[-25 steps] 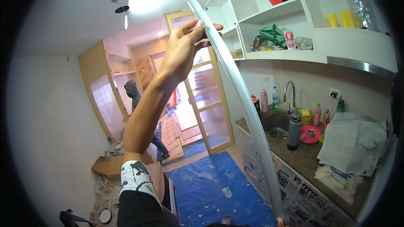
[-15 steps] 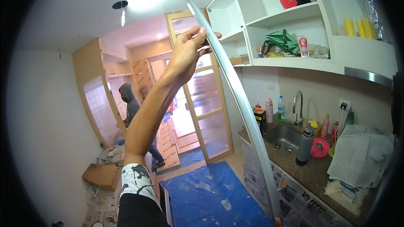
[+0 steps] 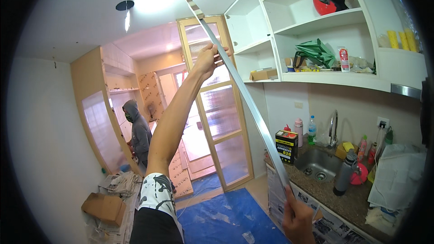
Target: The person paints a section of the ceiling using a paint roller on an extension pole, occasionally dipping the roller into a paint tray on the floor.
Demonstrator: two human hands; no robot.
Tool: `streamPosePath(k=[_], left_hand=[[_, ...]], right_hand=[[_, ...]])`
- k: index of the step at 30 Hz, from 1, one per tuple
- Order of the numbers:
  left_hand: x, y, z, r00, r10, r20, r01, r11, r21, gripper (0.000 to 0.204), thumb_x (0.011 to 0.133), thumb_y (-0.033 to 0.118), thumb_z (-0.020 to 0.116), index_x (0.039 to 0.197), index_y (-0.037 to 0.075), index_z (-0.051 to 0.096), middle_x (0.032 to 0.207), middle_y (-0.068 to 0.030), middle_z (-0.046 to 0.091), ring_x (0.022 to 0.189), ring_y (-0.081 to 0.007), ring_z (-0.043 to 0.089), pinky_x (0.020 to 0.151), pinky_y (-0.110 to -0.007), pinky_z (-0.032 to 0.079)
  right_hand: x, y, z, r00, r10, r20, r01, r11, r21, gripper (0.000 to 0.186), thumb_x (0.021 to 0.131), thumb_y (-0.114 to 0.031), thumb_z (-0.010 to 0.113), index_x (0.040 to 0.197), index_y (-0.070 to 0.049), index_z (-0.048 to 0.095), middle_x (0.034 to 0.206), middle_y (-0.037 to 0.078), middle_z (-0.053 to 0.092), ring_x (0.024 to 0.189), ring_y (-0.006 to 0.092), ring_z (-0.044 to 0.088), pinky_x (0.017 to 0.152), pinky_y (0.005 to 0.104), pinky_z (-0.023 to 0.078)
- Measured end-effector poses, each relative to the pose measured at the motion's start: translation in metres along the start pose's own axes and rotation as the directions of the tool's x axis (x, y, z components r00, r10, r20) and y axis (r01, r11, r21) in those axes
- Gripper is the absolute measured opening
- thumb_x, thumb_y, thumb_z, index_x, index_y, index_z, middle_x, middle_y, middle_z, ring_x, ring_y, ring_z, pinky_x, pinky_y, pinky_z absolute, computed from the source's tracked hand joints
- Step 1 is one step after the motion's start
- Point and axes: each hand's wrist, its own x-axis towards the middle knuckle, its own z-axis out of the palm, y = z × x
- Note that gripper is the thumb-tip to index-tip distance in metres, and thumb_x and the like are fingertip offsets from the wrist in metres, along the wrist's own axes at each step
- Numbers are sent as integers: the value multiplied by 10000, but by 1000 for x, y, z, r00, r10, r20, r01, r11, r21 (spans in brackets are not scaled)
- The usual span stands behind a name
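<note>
A long straight silvery metal bar slants from the ceiling at upper left down to the right. At its upper end is a wood-coloured piece, close to the ceiling; whether they touch I cannot tell. My left hand, arm stretched up, grips the bar below that piece, its fingers partly behind the metal. My right hand is closed round the bar's lower end, near the counter's front.
A glazed wooden door stands beyond the bar. Open white shelves hang at right above a counter with a steel sink, a black can and bottles. Blue sheeting covers floor. A hooded person stands at left.
The view has shifted, showing more of the bar's upper end and the counter. My right hand, barely visible before at the lower edge, now shows plainly on the bar. Both hands keep their hold.
</note>
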Motion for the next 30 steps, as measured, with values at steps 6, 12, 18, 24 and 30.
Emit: streamPosePath(k=[6, 12, 18, 24, 30], left_hand=[[71, -62, -62, 996, -85, -8, 85, 996, -20, 321, 990, 126, 324, 1258, -49, 322, 1180, -183, 495, 1053, -305, 574, 934, -455, 496], [125, -88, -93, 992, -115, -45, 113, 992, -46, 278, 990, 120, 318, 1206, -50, 361, 1122, -161, 522, 974, -274, 601, 885, -423, 527], [139, -63, -95, 990, -99, -99, 94, 994, -51, 208, 935, 119, 377, 1093, 9, 456, 1025, -120, 565, 906, -207, 617, 844, -378, 521], [54, 5, -15, 997, 54, -64, -53, 998, 20, 339, 975, 122, 347, 1262, -54, 383, 1161, -180, 560, 996, -236, 588, 853, -362, 500], [-80, 99, 107, 986, 157, 60, -157, 988, -2, 325, 1001, 140, 305, 1201, -90, 419, 1172, -216, 568, 988, -262, 631, 817, -326, 542]], right_hand=[[77, 21, 70, 997, 61, 42, -65, 994, 91, 411, 894, -85, 561, 1305, -98, 535, 574, 151, 515, 484, 267, 526, 483, 385, 407], [124, 37, 98, 1000, -8, 5, 7, 993, 118, 399, 909, -104, 538, 1307, -82, 523, 593, 175, 533, 517, 316, 554, 510, 410, 423], [137, 22, 94, 999, -32, 24, 29, 993, 114, 381, 911, -108, 528, 1287, -43, 528, 627, 196, 548, 557, 344, 574, 524, 424, 434], [65, 15, 23, 996, -73, -42, 78, 988, 136, 433, 878, -48, 574, 1307, -60, 517, 591, 149, 513, 507, 281, 537, 493, 387, 414], [-58, -17, -108, 980, -131, -148, 142, 987, 68, 393, 887, -19, 554, 1278, -49, 548, 626, 157, 483, 483, 256, 441, 464, 364, 358]])
